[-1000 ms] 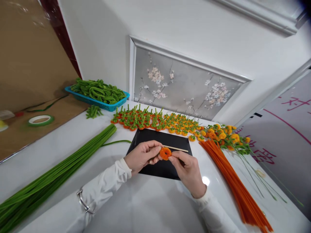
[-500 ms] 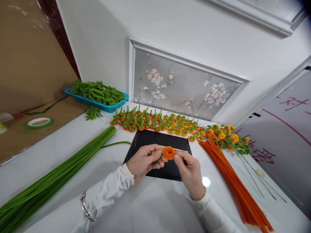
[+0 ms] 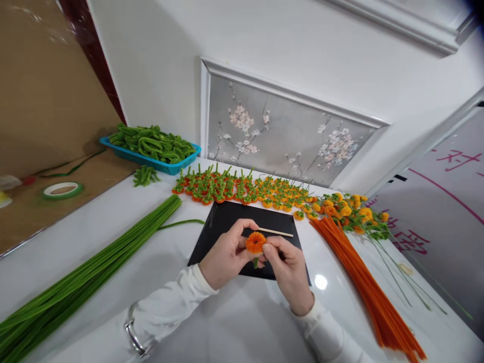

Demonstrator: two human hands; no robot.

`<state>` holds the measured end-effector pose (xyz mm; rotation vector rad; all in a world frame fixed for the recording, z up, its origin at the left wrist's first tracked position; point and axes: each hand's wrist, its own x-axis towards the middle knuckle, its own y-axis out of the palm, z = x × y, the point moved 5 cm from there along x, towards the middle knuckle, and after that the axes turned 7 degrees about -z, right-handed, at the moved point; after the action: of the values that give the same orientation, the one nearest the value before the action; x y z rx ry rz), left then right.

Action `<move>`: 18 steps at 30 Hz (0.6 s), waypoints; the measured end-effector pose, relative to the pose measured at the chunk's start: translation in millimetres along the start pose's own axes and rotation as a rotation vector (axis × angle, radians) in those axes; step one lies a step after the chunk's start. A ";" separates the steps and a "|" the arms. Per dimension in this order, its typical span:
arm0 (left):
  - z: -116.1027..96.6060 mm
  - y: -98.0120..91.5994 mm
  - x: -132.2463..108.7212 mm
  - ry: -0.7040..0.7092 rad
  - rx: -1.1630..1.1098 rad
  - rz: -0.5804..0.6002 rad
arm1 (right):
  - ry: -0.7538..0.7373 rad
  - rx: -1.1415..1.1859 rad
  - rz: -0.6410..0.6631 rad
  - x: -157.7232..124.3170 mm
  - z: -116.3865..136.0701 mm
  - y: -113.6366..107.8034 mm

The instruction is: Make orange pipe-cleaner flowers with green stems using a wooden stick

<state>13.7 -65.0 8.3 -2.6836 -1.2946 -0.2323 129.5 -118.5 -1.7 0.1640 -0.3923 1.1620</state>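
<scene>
An orange pipe-cleaner flower (image 3: 255, 242) is held between my two hands above a black mat (image 3: 223, 222). My left hand (image 3: 226, 256) is closed on the flower's left side, and a short green stem shows below the bloom. The fingertips of my right hand (image 3: 288, 269) pinch its right edge. A thin pale wooden stick (image 3: 276, 232) appears just behind the flower, over the mat; whether a finger touches its left end I cannot tell.
Finished orange and yellow flower heads (image 3: 227, 186) stand in rows behind the mat. Green pipe cleaners (image 3: 113, 257) lie left, orange ones (image 3: 366, 282) right. A blue basket (image 3: 166, 167) holds curled green pieces. Yellow flowers (image 3: 346, 210) are heaped at right; green tape (image 3: 62, 190) lies far left.
Both hands and the flower have shifted slightly left and down. The flower's face is tilted further up, and more of the wooden stick shows.
</scene>
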 end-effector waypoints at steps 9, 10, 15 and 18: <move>4.6 3.5 0.7 -0.012 -0.070 0.042 | 0.141 0.145 0.137 4.1 -0.3 0.6; 4.2 3.0 1.5 -0.003 -0.089 0.040 | 0.217 0.198 0.144 5.2 -2.7 -1.6; 1.5 -4.5 4.8 0.118 0.098 -0.031 | 0.576 0.426 0.259 4.5 -19.3 -3.5; -0.5 -6.8 5.4 0.213 0.193 -0.064 | 0.592 0.447 0.375 2.0 -22.3 4.2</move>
<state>11.6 -56.8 10.4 -2.3871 -1.2683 -0.3694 131.2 -107.9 -21.8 0.1284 0.3818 1.5900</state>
